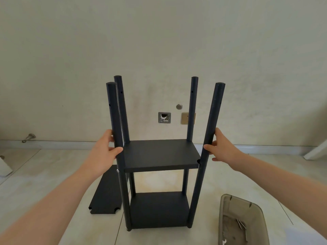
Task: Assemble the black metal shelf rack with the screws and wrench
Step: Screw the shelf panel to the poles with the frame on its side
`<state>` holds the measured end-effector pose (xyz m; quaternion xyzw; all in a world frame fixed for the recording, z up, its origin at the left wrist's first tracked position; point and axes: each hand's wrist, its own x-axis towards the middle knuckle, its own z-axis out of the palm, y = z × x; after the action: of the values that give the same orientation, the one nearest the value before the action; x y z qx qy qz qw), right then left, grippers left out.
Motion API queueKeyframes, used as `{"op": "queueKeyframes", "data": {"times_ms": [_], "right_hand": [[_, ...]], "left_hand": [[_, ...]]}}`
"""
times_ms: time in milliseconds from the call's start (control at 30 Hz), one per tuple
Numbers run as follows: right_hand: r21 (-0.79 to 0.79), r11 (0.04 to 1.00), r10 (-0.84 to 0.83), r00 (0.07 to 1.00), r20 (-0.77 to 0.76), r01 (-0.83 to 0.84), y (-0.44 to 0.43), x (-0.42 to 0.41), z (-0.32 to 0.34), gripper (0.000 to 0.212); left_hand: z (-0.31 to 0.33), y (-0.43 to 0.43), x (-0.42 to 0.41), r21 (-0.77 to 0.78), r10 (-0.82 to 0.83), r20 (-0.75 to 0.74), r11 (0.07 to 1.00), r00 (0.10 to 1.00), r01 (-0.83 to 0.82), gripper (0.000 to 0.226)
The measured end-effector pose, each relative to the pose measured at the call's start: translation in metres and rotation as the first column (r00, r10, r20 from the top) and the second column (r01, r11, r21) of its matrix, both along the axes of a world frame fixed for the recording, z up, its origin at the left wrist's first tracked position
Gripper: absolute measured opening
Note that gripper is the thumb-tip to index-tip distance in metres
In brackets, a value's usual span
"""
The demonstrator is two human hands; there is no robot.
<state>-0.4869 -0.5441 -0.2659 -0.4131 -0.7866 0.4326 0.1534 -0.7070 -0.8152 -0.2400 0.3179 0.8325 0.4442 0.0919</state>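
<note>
The black metal shelf rack stands upright on the tiled floor with four poles, a middle shelf [160, 153] and a bottom shelf [159, 209] fitted. My left hand [104, 151] grips the front left pole [116, 138] just above the middle shelf. My right hand [219, 147] holds the front right pole [210, 131] at the same height, thumb in front of it. A loose black shelf panel [108, 193] lies flat on the floor left of the rack. A grey tray [224, 218] at the lower right holds screws [240, 223] and a wrench [224, 242].
A wall runs close behind the rack, with an open socket box [164, 117] and a brass cover plate [184, 118] low on it. A metal door stop [29, 138] sticks out at the far left. A white object [316, 151] leans at the far right.
</note>
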Motion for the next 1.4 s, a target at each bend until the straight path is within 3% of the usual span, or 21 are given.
{"op": "queueKeyframes", "data": {"times_ms": [1167,1400], "right_hand": [[0.087,0.953,0.283,0.955,0.091,-0.291,-0.043,0.039,0.011,0.057],[0.077,0.945,0.312,0.945,0.098,-0.319,-0.046,0.043,0.013,0.055]], "left_hand": [[-0.03,0.016,-0.005,-0.112,0.294,-0.122,0.945,0.948,-0.308,0.036],[-0.054,0.017,0.022,-0.254,0.397,0.101,0.897,0.912,-0.362,0.025]]}}
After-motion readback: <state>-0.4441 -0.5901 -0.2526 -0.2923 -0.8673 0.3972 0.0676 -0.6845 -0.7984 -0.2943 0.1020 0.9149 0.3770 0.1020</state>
